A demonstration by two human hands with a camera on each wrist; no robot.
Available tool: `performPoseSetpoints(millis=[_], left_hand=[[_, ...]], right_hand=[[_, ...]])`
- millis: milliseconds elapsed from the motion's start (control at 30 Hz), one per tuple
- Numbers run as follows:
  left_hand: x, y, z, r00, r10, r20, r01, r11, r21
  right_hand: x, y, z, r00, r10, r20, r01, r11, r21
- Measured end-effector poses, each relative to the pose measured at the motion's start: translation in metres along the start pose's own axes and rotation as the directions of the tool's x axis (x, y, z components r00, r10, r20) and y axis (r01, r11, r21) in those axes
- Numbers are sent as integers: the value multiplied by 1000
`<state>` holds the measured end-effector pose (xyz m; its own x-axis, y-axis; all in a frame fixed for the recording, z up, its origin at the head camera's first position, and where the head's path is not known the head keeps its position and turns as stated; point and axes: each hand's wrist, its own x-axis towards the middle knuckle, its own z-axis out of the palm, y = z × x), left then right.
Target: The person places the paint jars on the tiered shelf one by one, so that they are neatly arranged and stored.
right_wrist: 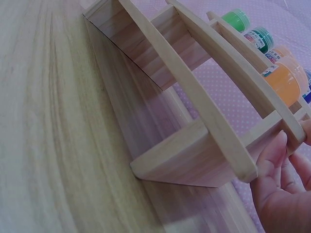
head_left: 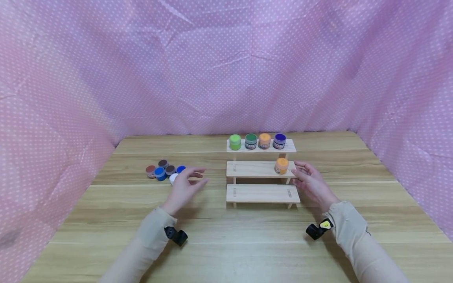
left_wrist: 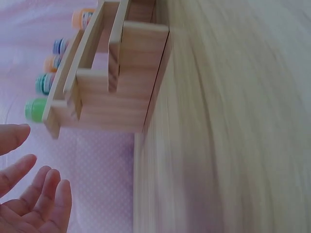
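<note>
A three-tier wooden display rack [head_left: 260, 169] stands on the table. My right hand [head_left: 312, 184] pinches the right end of its middle tier, close beside an orange paint jar [head_left: 281, 166]. In the right wrist view, the thumb [right_wrist: 273, 154] is against that tier's corner. My left hand [head_left: 185, 188] is held over the table with fingers apart and nothing between them. Beyond it lies a cluster of small paint jars, including a blue jar [head_left: 160, 173], a reddish-brown jar [head_left: 150, 171] and a white jar [head_left: 173, 178] partly hidden by the hand.
On the top tier stand a light green jar [head_left: 235, 142], a dark green jar [head_left: 251, 141], another orange jar [head_left: 264, 141] and a dark blue jar [head_left: 279, 141]. The front tier [head_left: 262, 193] is lowest. A pink dotted cloth [head_left: 226, 78] hangs behind the wooden table [head_left: 240, 243].
</note>
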<state>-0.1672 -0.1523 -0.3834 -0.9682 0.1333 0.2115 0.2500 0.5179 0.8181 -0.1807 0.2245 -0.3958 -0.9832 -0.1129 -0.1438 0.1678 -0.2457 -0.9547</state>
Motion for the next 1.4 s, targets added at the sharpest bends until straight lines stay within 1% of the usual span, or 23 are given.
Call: performPoseSetpoints(millis=[100,200,300,400,633,833,967,1133,1200,1300,1400], left_hand=[[0,-4,-8,1000,-18,-12,17,1000,-6],[0,-8,-15,999,-9,-35,9,1000,3],[-2,-13,-23,999,-11,-48,13,999,39],[-3,-17,-31,998,-19,-54,22,998,58],[-3,-25,-47,998,-46,-35,48,996,76],[-5,-33,-58,997,-76,-2,76,989,129],[-7,-37,-64,996,-90,16,87,983,161],[-7,-41,-69,991,-132,21,126,972,197],[-7,-43,-70,989,-145,20,139,972,188],[-6,-44,-70,989,-148,19,142,972,187],[-6,-45,-71,988,-154,31,145,971,192]], right_hand=[[0,0,1,1000,4,-5,-4,1000,-7],[1,0,1,1000,-5,1,5,1000,2],[1,1,1,1000,-9,5,9,1000,8],[2,2,0,1000,-10,3,10,1000,15],[5,4,-1,999,-34,10,34,999,18],[3,3,-2,1000,-17,6,17,1000,3],[2,2,-2,1000,-11,3,11,1000,-4],[2,0,-1,1000,-9,6,9,1000,-4],[2,0,-1,1000,-9,7,9,1000,-7],[2,0,-1,1000,-8,2,8,1000,-17],[2,0,-1,1000,-5,-1,5,1000,-26]])
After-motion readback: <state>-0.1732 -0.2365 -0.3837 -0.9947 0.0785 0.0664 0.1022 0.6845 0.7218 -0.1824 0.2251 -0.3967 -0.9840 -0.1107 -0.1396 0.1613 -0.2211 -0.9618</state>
